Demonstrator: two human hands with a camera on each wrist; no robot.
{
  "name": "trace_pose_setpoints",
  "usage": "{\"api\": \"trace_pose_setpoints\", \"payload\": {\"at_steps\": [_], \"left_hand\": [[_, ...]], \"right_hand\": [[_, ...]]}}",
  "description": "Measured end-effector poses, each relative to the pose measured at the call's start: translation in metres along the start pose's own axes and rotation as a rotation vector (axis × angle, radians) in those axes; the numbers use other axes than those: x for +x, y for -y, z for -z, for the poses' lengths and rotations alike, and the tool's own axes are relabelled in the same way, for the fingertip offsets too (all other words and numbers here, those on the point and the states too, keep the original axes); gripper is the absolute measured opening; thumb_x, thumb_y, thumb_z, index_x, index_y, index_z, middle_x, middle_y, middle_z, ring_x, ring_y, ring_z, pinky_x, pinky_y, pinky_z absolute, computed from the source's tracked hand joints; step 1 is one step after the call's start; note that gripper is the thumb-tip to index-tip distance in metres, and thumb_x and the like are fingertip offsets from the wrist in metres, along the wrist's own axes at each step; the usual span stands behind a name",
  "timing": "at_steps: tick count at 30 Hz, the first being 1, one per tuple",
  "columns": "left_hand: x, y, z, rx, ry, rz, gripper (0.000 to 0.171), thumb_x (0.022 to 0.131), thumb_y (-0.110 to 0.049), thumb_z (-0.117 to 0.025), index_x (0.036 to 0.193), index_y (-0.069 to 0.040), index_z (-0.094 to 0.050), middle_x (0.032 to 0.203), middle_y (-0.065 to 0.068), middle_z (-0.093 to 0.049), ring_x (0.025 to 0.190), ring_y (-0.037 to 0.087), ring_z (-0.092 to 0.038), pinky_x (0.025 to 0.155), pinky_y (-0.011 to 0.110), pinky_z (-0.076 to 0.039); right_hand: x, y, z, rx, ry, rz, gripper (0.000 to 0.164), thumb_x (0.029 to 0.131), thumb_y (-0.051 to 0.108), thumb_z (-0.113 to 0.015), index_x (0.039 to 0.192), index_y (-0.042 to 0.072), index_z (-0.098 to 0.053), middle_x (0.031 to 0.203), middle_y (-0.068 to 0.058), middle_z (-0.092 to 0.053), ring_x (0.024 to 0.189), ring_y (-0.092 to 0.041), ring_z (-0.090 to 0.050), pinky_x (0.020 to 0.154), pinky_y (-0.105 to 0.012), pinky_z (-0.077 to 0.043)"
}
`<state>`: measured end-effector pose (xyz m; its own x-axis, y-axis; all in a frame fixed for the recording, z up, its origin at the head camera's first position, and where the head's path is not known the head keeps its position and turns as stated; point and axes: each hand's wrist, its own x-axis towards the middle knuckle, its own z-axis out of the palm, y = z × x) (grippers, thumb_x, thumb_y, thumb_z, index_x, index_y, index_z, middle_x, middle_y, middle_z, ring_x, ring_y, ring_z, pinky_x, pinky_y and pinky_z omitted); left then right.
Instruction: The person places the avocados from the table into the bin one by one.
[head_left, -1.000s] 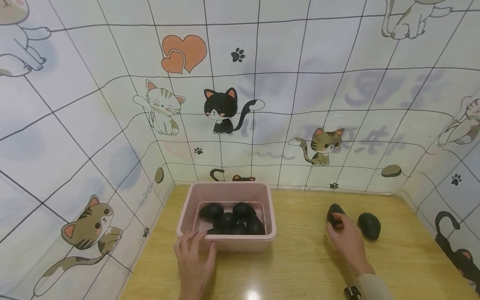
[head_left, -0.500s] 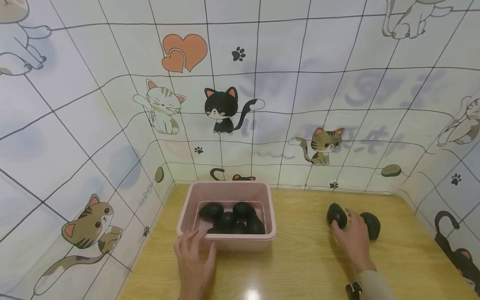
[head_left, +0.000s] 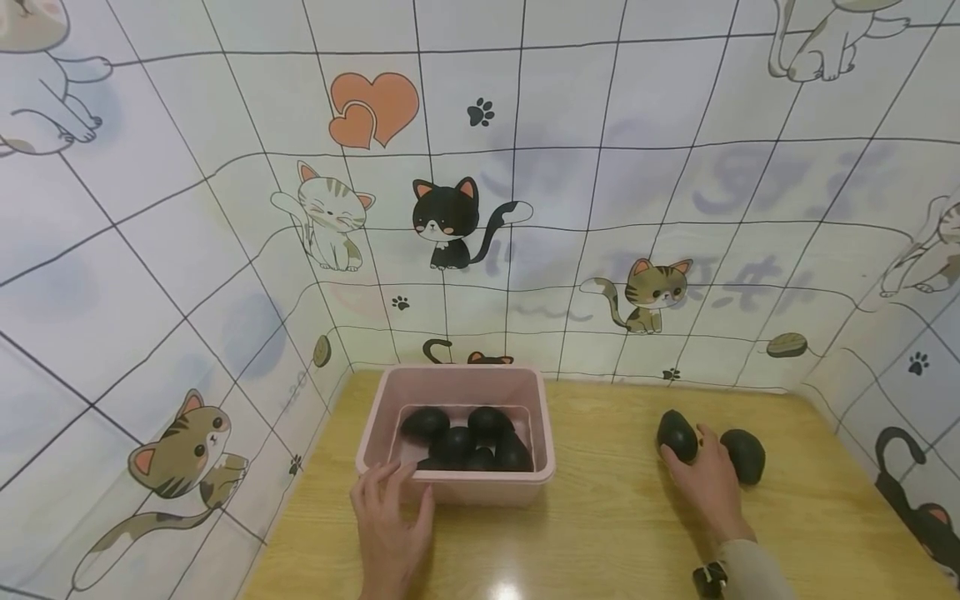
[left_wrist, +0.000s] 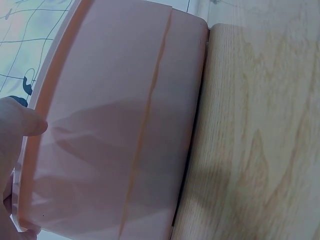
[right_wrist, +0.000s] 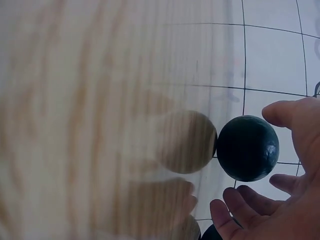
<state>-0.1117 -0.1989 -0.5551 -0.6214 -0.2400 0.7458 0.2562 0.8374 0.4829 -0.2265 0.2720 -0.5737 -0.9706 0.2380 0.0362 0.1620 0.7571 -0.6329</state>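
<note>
Dark green avocados (head_left: 452, 447), several of them, lie in a pink plastic bin (head_left: 487, 492) at the left of the table. My left hand (head_left: 392, 525) holds the bin's near left rim, its fingers over the edge and the thumb (left_wrist: 34, 123) at the outer wall. At the right, my right hand (head_left: 708, 487) is spread beside an avocado (right_wrist: 247, 148) that rests on the table. Thumb and fingers (right_wrist: 225, 217) stand apart on either side of it. Another avocado (head_left: 744, 456) sits just to the right, partly behind the fingers in the right wrist view.
The light wooden table (head_left: 600, 533) runs back to walls hung with white cat-print sheeting (head_left: 555, 192) at the back and both sides. A dark watch (head_left: 708, 579) is on the right wrist below a beige sleeve (head_left: 753, 571).
My right hand has shifted right and back from over the nearer avocado, its fingers now spread between the two avocados. The left hand stays on the bin.
</note>
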Motion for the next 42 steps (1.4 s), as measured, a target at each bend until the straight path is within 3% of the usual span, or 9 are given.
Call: {"api": "trace_pose_setpoints", "payload": {"at_steps": [13, 22, 33, 42], "left_hand": [[-0.0012, -0.0012, 0.0013, 0.009, 0.035, 0.031, 0.043, 0.078, -0.014, -0.088, 0.118, -0.012, -0.072, 0.128, 0.015, -0.063, 0.125, 0.038, -0.048, 0.1, 0.054, -0.041], [-0.0008, -0.0001, 0.0007, -0.003, 0.024, 0.013, 0.042, 0.078, -0.015, -0.087, 0.117, -0.011, -0.072, 0.127, 0.017, -0.063, 0.124, 0.04, -0.048, 0.1, 0.054, -0.04], [-0.0007, -0.0004, 0.0008, -0.002, 0.015, 0.013, 0.043, 0.077, -0.013, -0.088, 0.117, -0.011, -0.072, 0.127, 0.016, -0.064, 0.124, 0.039, -0.049, 0.099, 0.053, -0.042], [-0.0005, -0.0011, 0.0009, 0.012, 0.037, 0.035, 0.044, 0.077, -0.015, -0.089, 0.118, -0.011, -0.071, 0.128, 0.017, -0.062, 0.125, 0.04, -0.048, 0.101, 0.056, -0.042]], "right_hand": [[0.0013, -0.0053, 0.0009, -0.004, 0.037, 0.011, 0.095, 0.102, 0.047, -0.065, 0.163, -0.008, -0.02, 0.155, -0.044, -0.037, 0.139, -0.061, -0.042, 0.109, -0.075, -0.038], [0.0034, -0.0062, 0.0037, -0.014, 0.034, 0.015, 0.091, 0.1, 0.047, -0.066, 0.162, -0.007, -0.026, 0.153, -0.043, -0.041, 0.135, -0.062, -0.047, 0.103, -0.075, -0.042], [0.0056, -0.0042, 0.0052, -0.012, 0.069, 0.019, 0.096, 0.101, 0.051, -0.064, 0.163, -0.008, -0.021, 0.16, -0.043, -0.034, 0.14, -0.064, -0.041, 0.108, -0.076, -0.04], [0.0038, -0.0013, 0.0032, 0.003, 0.038, 0.014, 0.088, 0.097, 0.039, -0.072, 0.161, -0.003, -0.029, 0.154, -0.041, -0.044, 0.134, -0.063, -0.048, 0.103, -0.074, -0.043]]}}
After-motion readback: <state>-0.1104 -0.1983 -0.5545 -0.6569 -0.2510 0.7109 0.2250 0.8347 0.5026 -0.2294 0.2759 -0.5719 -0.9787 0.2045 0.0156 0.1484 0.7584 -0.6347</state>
